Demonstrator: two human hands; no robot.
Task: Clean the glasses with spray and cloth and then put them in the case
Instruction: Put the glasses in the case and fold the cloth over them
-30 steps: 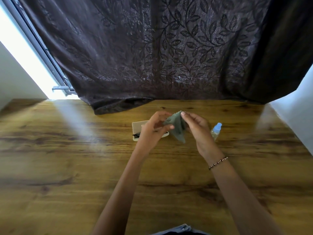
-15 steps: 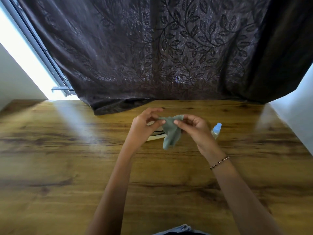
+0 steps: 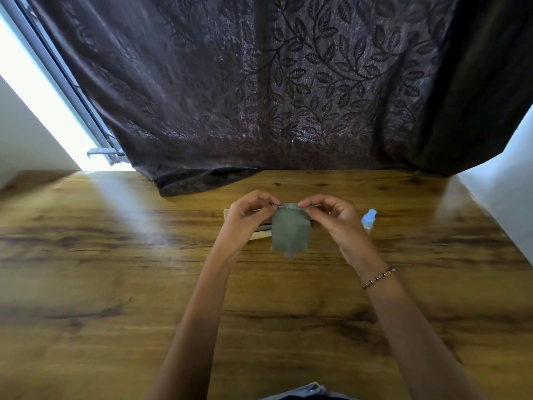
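Both hands are holding the cloth (image 3: pixel 290 233) up over the surface (image 3: pixel 115 284), near the middle of its far edge. The left hand (image 3: pixel 248 219) is pinching the top left corner of the cloth between thumb and fingers (image 3: pixel 266 202). The right hand (image 3: pixel 337 222) is pinching the top right corner in the same way, so the cloth is hanging down flat between them. The case (image 3: pixel 229 215) is lying on the surface behind the left hand and is mostly hidden by it. Something dark is showing at the case beside the cloth, but I cannot tell if it is the glasses. The bottle (image 3: pixel 368 222) is sitting just right of the right hand. A bracelet (image 3: pixel 377 278) is circling the right wrist. The curtain (image 3: pixel 288 96) is hanging behind the far edge, its hem resting on the surface.
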